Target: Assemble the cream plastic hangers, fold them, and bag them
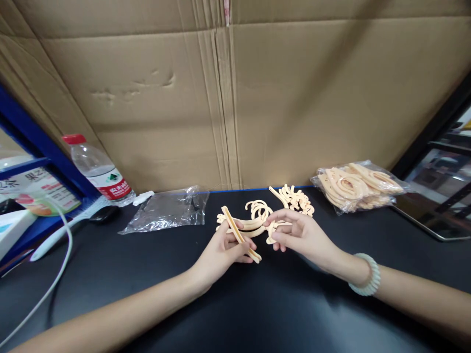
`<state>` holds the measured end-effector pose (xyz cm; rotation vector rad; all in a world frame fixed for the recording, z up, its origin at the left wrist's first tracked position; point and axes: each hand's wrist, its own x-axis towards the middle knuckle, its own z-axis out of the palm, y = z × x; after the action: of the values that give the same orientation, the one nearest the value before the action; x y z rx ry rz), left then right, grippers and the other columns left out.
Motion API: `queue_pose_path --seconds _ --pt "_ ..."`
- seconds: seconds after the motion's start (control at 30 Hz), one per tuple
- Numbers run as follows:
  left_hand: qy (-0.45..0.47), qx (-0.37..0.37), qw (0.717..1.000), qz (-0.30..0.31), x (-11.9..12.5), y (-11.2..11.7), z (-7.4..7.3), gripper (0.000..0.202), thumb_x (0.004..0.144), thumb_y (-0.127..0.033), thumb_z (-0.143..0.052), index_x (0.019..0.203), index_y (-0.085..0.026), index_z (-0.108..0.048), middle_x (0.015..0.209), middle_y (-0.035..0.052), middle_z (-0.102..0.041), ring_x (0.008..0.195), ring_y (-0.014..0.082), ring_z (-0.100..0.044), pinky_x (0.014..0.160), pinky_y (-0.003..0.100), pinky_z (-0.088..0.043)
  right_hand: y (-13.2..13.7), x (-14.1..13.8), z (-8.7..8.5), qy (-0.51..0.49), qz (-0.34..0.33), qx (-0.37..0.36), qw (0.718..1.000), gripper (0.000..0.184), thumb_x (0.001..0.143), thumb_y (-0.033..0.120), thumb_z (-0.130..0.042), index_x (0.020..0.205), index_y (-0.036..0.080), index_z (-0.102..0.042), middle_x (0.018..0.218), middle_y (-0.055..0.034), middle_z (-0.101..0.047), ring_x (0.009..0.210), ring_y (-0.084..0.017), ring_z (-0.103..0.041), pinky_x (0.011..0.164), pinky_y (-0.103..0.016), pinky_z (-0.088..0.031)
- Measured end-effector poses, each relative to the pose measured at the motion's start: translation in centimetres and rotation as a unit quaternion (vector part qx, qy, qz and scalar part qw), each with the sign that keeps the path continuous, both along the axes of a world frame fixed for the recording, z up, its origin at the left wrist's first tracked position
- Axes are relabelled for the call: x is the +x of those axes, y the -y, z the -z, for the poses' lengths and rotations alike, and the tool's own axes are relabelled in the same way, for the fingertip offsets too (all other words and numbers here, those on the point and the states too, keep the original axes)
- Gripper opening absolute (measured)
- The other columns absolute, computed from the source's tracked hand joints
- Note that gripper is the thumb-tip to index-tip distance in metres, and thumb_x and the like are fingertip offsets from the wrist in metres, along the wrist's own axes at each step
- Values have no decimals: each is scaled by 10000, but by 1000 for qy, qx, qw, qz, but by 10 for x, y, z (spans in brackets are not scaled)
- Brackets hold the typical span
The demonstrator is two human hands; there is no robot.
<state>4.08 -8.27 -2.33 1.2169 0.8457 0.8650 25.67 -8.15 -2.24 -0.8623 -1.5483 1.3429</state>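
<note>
My left hand (220, 251) is closed round a straight, pale wood-coloured carved strip (234, 228) with a groove along its length, tilted across the fingers. Beside it, my right hand (307, 238) pinches a small curved carved piece (271, 234) of the same pale colour. Just beyond the hands, a carved scroll applique (257, 208) lies on the black table (147, 289), its near part hidden by the fingers. Behind my right hand is another applique (294, 197) with curled, leaf-like ends, partly covered.
Clear plastic bag (169, 211) lies flat at left; a bag of carved appliques (355, 186) sits at right. A red-capped water bottle (101, 169), a white cable (62, 255) and a blue rack (47, 171) stand left. Cardboard (158, 108) walls the back; a black-framed panel (434, 196) is right.
</note>
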Motion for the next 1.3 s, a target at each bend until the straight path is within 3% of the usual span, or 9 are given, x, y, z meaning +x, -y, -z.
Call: queue_pose_path --seconds 0.13,0.3,0.4,0.5,0.6,0.8,0.97,1.1,1.3 --pt "39 31 999 -11 4 0 3 467 755 -234 -762 1066 -200 -416 876 30 -689 838 168 -675 796 326 -551 -1 -1 9 -27 -8 3 1000 216 806 232 -711 957 194 -561 800 14 -593 712 -107 -592 652 -241 -490" --pt "51 58 997 -24 4 -3 9 426 723 -167 -788 1005 -191 -469 846 10 -695 856 154 -663 823 302 -529 0 -5 13 -92 9 -26 995 340 761 180 -758 906 227 -454 810 41 -626 737 -100 -595 717 -248 -489" --pt "52 61 996 -29 4 -4 12 342 724 -167 -788 933 -170 -517 839 10 -701 831 134 -661 833 279 -521 1 -7 15 -111 12 -62 992 330 748 189 -774 950 218 -515 784 35 -644 740 -112 -612 736 -262 -499" --pt "50 54 997 -36 4 -4 14 299 707 -167 -800 881 -156 -557 847 7 -703 824 126 -660 826 262 -525 1 -8 17 -108 9 -63 992 173 749 213 -776 807 174 -617 786 11 -645 738 -117 -615 735 -257 -499" --pt "56 53 996 -39 4 -4 14 279 698 -165 -804 849 -156 -570 833 -1 -700 811 122 -658 800 248 -532 2 -8 17 -117 11 -58 991 146 755 232 -775 736 166 -646 796 -7 -676 742 -116 -619 734 -242 -491" --pt "62 71 995 -35 4 -4 15 233 726 -162 -782 815 -161 -567 831 -3 -695 825 119 -653 805 236 -522 3 -8 17 -148 17 -85 985 220 848 366 -691 828 192 -559 847 -33 -693 819 -144 -647 611 -208 -496" --pt "62 84 994 -26 4 -4 15 217 748 -173 -766 814 -167 -560 825 -7 -681 814 119 -644 804 240 -508 3 -6 19 -157 3 -92 983 232 899 376 -624 861 217 -460 943 -20 -668 708 -136 -661 490 -195 -482" --pt "50 85 995 -28 3 -3 15 217 755 -190 -765 815 -172 -557 833 -7 -676 821 121 -638 797 241 -505 4 -6 18 -127 17 -45 991 154 856 297 -684 849 192 -571 929 -31 -660 724 -130 -651 589 -235 -538" --pt "53 83 995 -24 3 -3 17 209 765 -192 -758 823 -173 -558 841 -5 -671 829 121 -634 799 242 -502 4 -5 21 -79 49 0 996 40 794 240 -736 817 208 -737 891 -46 -715 729 -136 -647 693 -259 -527"
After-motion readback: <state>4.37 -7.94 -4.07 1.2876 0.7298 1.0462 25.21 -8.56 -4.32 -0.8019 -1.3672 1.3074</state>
